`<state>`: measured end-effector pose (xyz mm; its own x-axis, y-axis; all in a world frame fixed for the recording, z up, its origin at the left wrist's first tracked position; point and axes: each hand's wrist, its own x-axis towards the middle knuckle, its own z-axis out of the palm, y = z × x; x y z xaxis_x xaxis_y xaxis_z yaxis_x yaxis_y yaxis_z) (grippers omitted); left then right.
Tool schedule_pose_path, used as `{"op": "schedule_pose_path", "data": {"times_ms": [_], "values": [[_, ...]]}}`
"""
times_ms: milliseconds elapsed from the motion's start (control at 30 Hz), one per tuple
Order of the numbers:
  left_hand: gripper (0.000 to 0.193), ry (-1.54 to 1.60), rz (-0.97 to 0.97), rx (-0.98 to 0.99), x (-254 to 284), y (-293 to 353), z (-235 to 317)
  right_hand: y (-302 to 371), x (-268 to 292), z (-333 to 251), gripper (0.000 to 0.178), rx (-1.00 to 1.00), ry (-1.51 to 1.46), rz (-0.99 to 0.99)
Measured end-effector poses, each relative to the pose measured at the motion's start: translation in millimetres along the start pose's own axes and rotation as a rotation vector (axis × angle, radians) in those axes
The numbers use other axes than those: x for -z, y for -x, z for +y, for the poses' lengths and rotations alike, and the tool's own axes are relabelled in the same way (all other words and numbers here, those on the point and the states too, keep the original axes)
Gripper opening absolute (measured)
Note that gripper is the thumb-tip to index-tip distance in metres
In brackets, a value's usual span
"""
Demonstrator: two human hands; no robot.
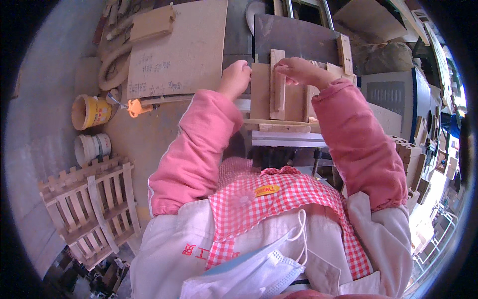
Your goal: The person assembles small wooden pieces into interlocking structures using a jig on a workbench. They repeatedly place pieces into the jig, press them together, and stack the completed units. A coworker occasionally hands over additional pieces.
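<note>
Workshop bench: both hands (269,74) press wooden jig (277,94)

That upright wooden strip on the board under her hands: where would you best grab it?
Probably the wooden strip at its free lower half, pinched across its narrow width from the sides: it is long and slim, and the right hand already covers its top, the left hand the board's edge.
</note>
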<state>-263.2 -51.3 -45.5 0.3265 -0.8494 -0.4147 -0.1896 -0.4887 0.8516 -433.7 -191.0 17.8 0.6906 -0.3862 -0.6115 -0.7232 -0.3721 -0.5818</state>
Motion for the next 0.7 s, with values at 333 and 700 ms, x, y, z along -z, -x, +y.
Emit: {"op": "schedule_pose_path", "data": {"times_ms": [333, 700], "values": [[0.047, 0.252, -0.104, 0.092, 5, 29, 3, -13, 20, 3, 0.042, 0.032, 0.077, -0.178], [0.054, 0.290, -0.078, 0.175, -4, 64, 13, -15, 25, 1, 0.042, 0.025, 0.148, -0.198]]}}
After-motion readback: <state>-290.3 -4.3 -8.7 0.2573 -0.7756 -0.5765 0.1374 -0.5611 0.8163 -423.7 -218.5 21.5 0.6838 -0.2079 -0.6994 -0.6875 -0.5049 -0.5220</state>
